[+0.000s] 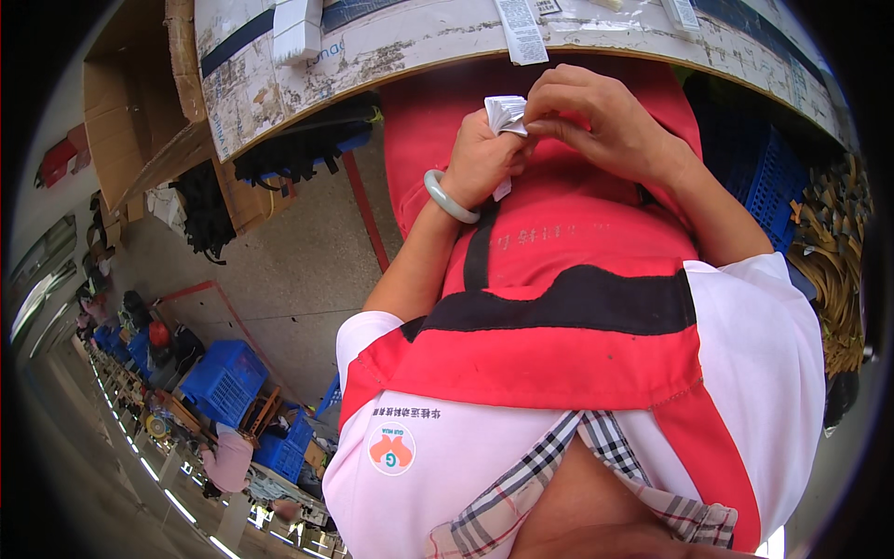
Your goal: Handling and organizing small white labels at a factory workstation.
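Observation:
My left hand (482, 160), with a pale bangle at its wrist, is closed around a small stack of white printed paper labels (506, 113). The labels' upper ends fan out above the fist, and a bit of white shows below it. From the other side my right hand (601, 119) reaches over, thumb and fingertips pinched at the edge of the same stack. Whether it has one label or several between the fingertips is too small to tell. Both hands are over my red apron (559, 233), just in front of the worktop edge.
On the worn worktop (372, 79) lie a white label bundle (297, 35), a long printed strip (521, 33) and another strip (683, 14). A cardboard box (140, 116) stands left, black straps (293, 154) beneath the top. Right are a blue crate (769, 177) and brown strips (831, 270).

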The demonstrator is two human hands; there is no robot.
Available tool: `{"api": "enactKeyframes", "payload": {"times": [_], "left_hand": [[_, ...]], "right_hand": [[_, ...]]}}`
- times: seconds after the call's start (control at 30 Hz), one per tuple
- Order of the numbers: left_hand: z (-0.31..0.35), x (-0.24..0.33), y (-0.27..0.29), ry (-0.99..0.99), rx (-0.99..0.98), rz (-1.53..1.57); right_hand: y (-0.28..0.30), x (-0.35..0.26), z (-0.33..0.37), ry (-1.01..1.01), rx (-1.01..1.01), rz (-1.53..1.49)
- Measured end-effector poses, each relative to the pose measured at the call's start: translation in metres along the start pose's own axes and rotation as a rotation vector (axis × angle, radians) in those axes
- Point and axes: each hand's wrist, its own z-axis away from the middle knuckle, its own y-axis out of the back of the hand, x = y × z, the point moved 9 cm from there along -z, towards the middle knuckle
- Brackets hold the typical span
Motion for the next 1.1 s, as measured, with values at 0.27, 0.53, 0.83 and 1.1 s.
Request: {"api": "enactKeyframes", "payload": {"times": [0.27,0.53,0.83,1.1], "left_hand": [[-0.001,0.000,-0.001,0.014,0.005,0.005],[-0.001,-0.003,0.002,0.023,0.005,0.035],[-0.002,-0.005,0.001,0.014,0.004,-0.018],[0.000,-0.004,-0.001,0.018,0.001,-0.026]], "right_hand": [[0.005,0.003,-0.001,-0.025,0.073,0.044],[-0.002,-0.004,0.000,0.009,0.006,-0.012],[0.000,0.014,0.001,-0.155,0.094,-0.084],[-0.004,0.007,0.000,-0.085,0.047,0.068]]}}
